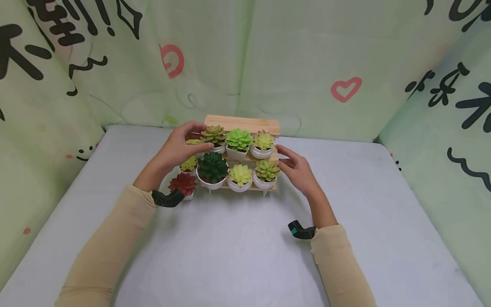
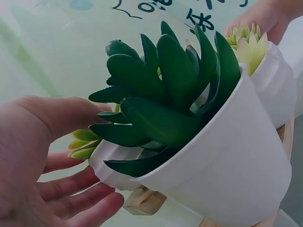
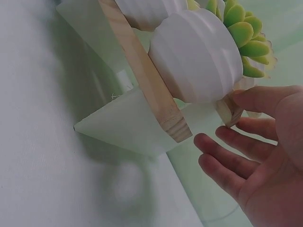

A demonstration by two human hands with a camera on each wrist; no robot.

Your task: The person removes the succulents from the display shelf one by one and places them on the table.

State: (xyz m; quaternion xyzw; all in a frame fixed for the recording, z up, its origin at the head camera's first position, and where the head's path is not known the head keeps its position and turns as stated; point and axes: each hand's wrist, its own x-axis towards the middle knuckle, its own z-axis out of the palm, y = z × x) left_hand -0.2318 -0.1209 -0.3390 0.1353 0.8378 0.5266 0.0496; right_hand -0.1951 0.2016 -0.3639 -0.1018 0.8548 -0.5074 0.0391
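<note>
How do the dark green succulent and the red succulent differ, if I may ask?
The dark green succulent has deep green leaves; the red succulent has dark red ones. The dark green succulent looks larger than the red succulent. The dark green succulent sits on the wooden stand, while the red succulent is left of it. Both have white pots.
</note>
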